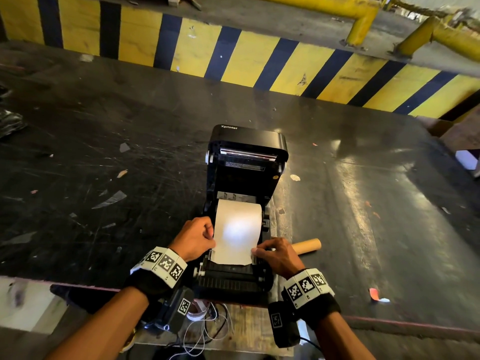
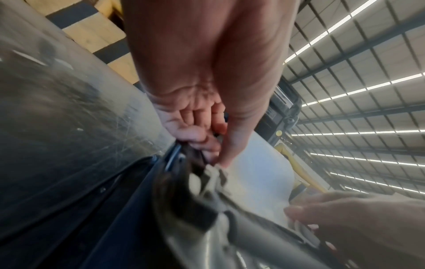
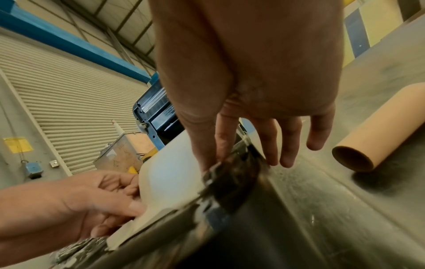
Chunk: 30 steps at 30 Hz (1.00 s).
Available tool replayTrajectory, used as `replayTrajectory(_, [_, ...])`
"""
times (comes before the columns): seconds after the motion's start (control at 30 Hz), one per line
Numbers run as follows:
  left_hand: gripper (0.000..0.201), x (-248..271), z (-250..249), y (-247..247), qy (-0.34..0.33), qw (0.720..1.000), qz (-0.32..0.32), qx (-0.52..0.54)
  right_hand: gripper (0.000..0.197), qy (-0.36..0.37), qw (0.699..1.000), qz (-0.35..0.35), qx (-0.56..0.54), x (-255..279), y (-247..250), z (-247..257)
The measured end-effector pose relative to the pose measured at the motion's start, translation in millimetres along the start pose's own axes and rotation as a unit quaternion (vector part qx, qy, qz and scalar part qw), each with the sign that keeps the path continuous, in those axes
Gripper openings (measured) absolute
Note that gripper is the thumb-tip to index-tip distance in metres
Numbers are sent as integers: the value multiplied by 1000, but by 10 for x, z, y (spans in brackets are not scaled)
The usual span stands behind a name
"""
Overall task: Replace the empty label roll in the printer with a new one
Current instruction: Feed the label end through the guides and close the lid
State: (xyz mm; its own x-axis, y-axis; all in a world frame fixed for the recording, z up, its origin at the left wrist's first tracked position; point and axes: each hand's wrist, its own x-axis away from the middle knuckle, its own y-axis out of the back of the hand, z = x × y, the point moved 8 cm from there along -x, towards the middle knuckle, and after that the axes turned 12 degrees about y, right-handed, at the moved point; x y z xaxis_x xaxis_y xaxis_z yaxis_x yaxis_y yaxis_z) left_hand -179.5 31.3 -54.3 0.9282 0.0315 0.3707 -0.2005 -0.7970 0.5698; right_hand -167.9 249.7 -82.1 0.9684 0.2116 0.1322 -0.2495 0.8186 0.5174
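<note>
Paper from the new label roll (image 1: 237, 216) lies drawn forward over the open printer (image 1: 244, 203), which stands at the near edge of the desk (image 1: 104, 165). The left hand (image 1: 196, 236) pinches the sheet's left margin between thumb and curled fingers; the right hand (image 1: 276, 254) pinches the right margin, its other fingers loosely spread. The web looks thin, light and limp, likely to crease or tear if tugged unevenly, so both side margins near the ragged leading edge seem the sound hold. The empty cardboard core (image 1: 306, 246) lies on the desk just right of the printer.
</note>
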Motion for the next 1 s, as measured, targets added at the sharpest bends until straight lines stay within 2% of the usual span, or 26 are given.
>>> replayTrajectory(0.1, [32,4,-21,-45,-7,999,28,-38,16,17,998,-43,-31,34,101,72])
replayTrajectory(0.2, [32,5,-23,-21,-7,999,35,-28,8,29,996,-70,-45,57,116,114])
replayTrajectory(0.37, [30,46,9,22,-7,1000,-3,19,7,20,999,-44,-2,67,40,115])
replayTrajectory(0.53, [32,41,-12,-31,-14,999,42,-16,15,37,997,-70,-11,88,100,192])
replayTrajectory(0.7, [31,53,17,62,-8,999,1,32,16,14,999,-47,2,106,56,141])
replayTrajectory(0.87, [27,105,-36,-22,-29,999,36,3,17,31,997,-68,-1,119,109,180])
replayTrajectory(1.0, [30,111,-33,10,-24,999,19,12,20,35,998,-46,10,140,74,201])
